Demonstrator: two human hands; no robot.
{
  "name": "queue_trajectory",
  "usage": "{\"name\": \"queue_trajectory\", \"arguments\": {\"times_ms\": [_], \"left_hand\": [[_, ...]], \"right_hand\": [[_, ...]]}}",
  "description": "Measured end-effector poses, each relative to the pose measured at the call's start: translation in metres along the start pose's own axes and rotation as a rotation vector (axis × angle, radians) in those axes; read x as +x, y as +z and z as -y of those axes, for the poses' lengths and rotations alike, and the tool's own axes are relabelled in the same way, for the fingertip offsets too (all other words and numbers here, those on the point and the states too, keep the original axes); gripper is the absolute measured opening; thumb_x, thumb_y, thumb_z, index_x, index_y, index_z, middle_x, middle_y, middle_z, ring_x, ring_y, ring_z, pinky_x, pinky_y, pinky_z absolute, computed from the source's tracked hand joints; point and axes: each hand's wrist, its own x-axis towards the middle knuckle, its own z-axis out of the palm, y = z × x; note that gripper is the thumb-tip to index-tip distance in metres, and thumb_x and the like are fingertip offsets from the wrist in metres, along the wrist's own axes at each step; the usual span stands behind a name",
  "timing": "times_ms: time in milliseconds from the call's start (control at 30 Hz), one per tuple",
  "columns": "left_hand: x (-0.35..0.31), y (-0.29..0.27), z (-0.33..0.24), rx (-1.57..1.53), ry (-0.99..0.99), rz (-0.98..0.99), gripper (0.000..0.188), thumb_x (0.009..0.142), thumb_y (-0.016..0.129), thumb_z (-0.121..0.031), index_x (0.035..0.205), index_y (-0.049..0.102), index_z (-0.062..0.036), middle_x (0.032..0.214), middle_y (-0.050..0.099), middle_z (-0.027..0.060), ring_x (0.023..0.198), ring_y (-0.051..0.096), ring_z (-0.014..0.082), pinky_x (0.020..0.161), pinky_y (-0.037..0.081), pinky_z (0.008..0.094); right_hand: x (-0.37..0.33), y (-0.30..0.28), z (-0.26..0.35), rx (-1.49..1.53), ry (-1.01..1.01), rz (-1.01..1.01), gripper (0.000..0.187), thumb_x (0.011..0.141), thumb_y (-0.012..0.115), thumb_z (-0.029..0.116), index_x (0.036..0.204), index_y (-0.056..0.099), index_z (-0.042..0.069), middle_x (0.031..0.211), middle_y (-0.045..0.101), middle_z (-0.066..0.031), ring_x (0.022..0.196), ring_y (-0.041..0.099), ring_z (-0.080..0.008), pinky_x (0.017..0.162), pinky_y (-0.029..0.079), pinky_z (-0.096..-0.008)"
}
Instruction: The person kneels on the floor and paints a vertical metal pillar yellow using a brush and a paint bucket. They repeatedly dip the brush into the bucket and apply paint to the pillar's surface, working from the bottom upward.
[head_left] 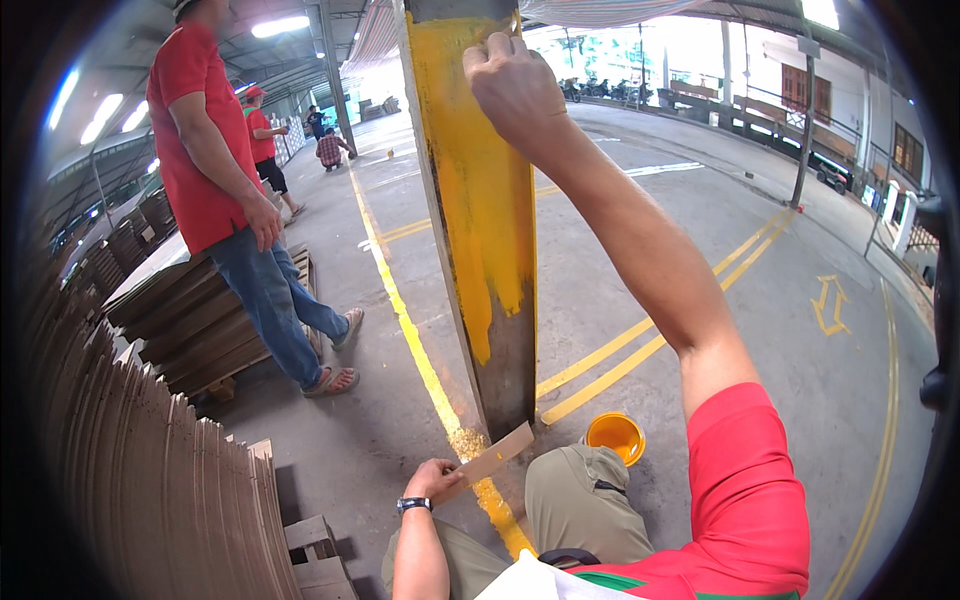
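Observation:
A grey steel column point(505, 360) stands upright before me, coated with wet-looking yellow paint point(470, 170) that ends in uneven streaks above its bare foot. High on its painted face, my right hand point(515, 85) is closed with bent fingers; what they hold is mostly hidden, only a sliver showing above. Down by the column's base, my left hand point(433, 480) grips a flat strip of cardboard point(490, 462) with a small yellow smear. Between my right knee and the column's right side sits a yellow bucket point(616, 437), its inside yellow.
Tall stacks of cardboard sheets point(150, 470) line the left, with a loaded pallet point(205, 320) behind them. A person in a red shirt point(205, 130) stands close on the left; others are farther back. Yellow lines point(415, 345) cross the concrete floor, one spattered with paint beside the column.

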Motion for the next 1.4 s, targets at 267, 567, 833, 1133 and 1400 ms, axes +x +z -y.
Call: {"name": "queue_trajectory", "arguments": {"times_ms": [267,567,833,1133,1400], "left_hand": [[0.001,0.000,-0.002,-0.022,0.004,0.001,0.041,0.085,0.079,-0.035,0.116,0.076,-0.0078,0.103,0.078,0.0165,0.097,0.074,0.0292,0.088,0.056,0.0399],[-0.001,-0.001,-0.004,0.005,-0.015,0.006,0.041,0.085,0.078,-0.036,0.115,0.077,-0.0081,0.103,0.078,0.0152,0.094,0.074,0.0272,0.087,0.056,0.0391],[-0.003,-0.002,-0.008,0.005,-0.012,0.013,0.042,0.086,0.078,-0.036,0.116,0.077,-0.0074,0.102,0.078,0.0151,0.092,0.074,0.0263,0.086,0.056,0.0386],[-0.006,-0.004,-0.007,0.000,0.001,-0.001,0.040,0.086,0.078,-0.037,0.114,0.077,-0.0074,0.102,0.078,0.0144,0.093,0.074,0.0259,0.086,0.056,0.0390],[-0.003,-0.003,-0.006,0.008,-0.001,0.021,0.040,0.087,0.078,-0.036,0.115,0.077,-0.0076,0.103,0.078,0.0143,0.094,0.074,0.0268,0.086,0.056,0.0396]], "right_hand": [[-0.009,0.001,-0.009,0.119,0.069,0.033,0.042,0.080,0.070,-0.001,0.121,0.064,-0.008,0.101,0.067,-0.0212,0.098,0.073,-0.0344,0.076,0.064,-0.0374],[-0.016,0.003,-0.030,0.404,0.206,-0.020,0.038,0.092,0.067,0.006,0.130,0.064,0.003,0.108,0.068,-0.0227,0.090,0.073,-0.0372,0.078,0.062,-0.0459],[-0.028,-0.002,-0.022,0.262,0.082,-0.069,0.028,0.094,0.064,0.009,0.121,0.064,0.000,0.095,0.069,-0.0199,0.085,0.074,-0.0356,0.070,0.064,-0.0420],[-0.007,0.010,-0.010,0.057,0.034,0.001,0.023,0.085,0.065,0.002,0.107,0.063,-0.006,0.090,0.068,-0.0206,0.074,0.076,-0.0304,0.057,0.063,-0.0377],[0.000,0.004,0.001,0.027,0.010,-0.056,0.019,0.079,0.070,0.000,0.096,0.067,-0.008,0.078,0.069,-0.0186,0.070,0.075,-0.0261,0.052,0.061,-0.0333]]}}
